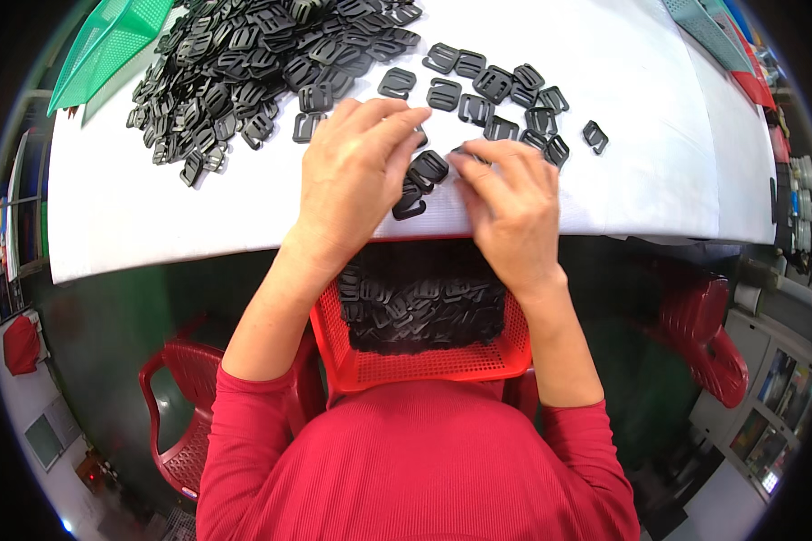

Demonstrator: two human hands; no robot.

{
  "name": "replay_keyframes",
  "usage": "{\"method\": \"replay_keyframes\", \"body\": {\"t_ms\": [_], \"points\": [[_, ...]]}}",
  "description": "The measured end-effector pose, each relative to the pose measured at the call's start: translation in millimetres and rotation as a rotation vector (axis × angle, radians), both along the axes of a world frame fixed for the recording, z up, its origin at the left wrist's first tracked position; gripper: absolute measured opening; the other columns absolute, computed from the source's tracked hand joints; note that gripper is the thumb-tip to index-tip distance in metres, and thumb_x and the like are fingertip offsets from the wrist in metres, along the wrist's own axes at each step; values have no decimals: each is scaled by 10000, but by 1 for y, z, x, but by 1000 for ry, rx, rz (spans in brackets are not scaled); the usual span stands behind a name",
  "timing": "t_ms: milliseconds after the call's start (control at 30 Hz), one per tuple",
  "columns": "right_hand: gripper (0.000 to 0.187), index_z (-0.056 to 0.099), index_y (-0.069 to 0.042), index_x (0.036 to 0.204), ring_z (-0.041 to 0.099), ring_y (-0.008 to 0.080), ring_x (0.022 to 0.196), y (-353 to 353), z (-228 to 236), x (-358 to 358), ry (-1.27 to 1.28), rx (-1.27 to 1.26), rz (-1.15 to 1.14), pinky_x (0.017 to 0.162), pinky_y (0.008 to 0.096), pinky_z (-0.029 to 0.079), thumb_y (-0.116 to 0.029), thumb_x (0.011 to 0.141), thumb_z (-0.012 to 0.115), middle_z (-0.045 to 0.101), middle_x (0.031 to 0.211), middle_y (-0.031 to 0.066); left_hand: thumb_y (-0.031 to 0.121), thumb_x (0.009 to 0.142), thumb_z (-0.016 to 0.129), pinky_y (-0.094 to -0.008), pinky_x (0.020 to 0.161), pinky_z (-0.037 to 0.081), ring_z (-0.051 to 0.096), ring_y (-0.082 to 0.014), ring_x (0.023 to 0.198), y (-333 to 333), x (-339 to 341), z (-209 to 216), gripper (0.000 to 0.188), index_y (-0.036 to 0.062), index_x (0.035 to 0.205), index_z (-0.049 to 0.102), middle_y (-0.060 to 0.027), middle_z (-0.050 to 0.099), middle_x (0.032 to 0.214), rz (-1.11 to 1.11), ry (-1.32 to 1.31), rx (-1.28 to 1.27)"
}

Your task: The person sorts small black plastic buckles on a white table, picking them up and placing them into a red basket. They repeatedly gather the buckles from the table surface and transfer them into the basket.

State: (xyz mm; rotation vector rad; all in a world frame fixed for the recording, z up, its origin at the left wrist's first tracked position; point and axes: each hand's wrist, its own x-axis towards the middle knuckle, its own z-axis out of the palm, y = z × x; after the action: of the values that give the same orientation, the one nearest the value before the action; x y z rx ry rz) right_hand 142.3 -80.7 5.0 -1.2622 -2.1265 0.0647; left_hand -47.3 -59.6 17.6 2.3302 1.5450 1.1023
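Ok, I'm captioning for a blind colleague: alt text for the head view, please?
A person's left hand and right hand handle black buckles on a white table, with a big heap at upper left. A red basket of more sits before the person.

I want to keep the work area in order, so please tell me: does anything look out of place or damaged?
One black buckle lies alone on the white table, right of the loose group of buckles; this separation is only mildly odd. No obvious damage shows.
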Motion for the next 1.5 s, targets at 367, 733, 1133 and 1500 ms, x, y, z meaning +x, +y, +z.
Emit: {"method": "replay_keyframes", "body": {"t_ms": [367,733,1133,1500], "points": [[99,720,-110,907,607,186,921,39,2,41,0,116,-141,842,368,391,-175,833,723,697,860,-20,129,817,723,-357,788,475,606,-221,928,-10,48,-2,229,91,1042,730,-12,679,1007,-92,195,-13],[252,739,-111,1025,612,182,930,13,0,79,-19,23,-192,813,365,434,-157,779,760,704,1022,-6,175,826,718,-355,802,489,596,-221,937,21,79,-16,261,102,1076,722,-6,680,1088,-252,197,48],[195,758,-128,975,620,205,932,38,-5,92,100,8,-140,840,354,450,-152,782,747,717,936,-1,134,884,672,-364,747,513,639,-267,846,27,86,-4,144,58,989,736,-84,696,898,-174,58,-186],[147,733,-96,962,628,187,916,42,6,87,302,-299,-142,828,371,435,-182,848,698,726,933,-15,183,885,654,-399,857,495,600,-242,969,90,89,-17,237,127,1098,743,0,700,1123,-194,307,64]]}}
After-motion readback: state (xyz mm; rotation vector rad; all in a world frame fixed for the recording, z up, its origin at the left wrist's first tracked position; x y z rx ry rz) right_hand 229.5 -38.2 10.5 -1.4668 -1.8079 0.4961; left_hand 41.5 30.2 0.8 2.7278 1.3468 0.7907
